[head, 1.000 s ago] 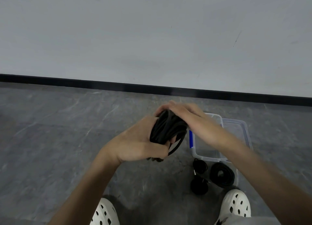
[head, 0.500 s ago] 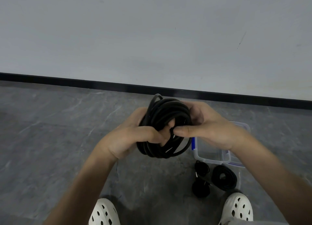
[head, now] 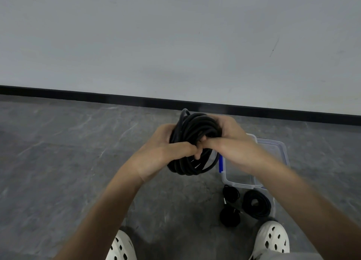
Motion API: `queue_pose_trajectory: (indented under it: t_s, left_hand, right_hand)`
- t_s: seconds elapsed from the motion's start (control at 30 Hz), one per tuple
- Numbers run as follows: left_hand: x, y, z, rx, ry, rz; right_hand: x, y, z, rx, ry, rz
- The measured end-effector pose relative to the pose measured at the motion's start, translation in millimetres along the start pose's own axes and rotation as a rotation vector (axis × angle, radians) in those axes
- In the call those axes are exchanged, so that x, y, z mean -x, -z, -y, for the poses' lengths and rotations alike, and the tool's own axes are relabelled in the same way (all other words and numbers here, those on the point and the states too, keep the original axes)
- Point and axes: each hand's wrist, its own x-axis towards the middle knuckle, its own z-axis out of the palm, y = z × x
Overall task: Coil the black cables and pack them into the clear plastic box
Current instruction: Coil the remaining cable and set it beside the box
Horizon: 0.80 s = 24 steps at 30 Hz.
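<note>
A thick coil of black cable (head: 192,130) is held upright in the air in front of me. My left hand (head: 166,152) grips its left side, fingers curled through the loop. My right hand (head: 230,142) grips the right side, thumb across the strands. Below and behind my right forearm stands the clear plastic box (head: 240,181) with a blue latch (head: 220,163); its inside is mostly hidden. Three smaller black cable coils lie on the floor in front of the box: one (head: 231,193), a second (head: 230,217) and a larger one (head: 256,204).
Grey stone floor (head: 68,162) stretches to the left. A white wall with a black skirting board (head: 117,98) runs across the back. My two white perforated shoes, one (head: 122,247) on the left and one (head: 272,238) on the right, stand at the bottom edge. A clear lid (head: 273,148) lies behind the box.
The coil was lifted and turned upright from a flattened bundle. My right hand moved from lying over the top to gripping the right side. Since half a second ago little has moved.
</note>
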Motion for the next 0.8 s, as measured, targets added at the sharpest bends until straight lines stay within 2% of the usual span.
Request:
queue_pose_trajectory:
  t_s: [0.43,0.63,0.8]
  left_hand:
    - [-0.6,-7.2,0.7,-0.062,0.090,-0.072]
    - [-2.7,-5.0,3.2,-0.064,0.113,-0.256]
    - [-5.3,-4.1,11.1,-0.268,0.114,-0.375]
  right_hand:
    - [-1.1,4.0,1.2,0.022,-0.080,0.002]
    - [-1.7,4.6,-1.2,0.123,-0.079,-0.111]
    - [-2.3,-0.6,-5.3,0.193,-0.088,-0.182]
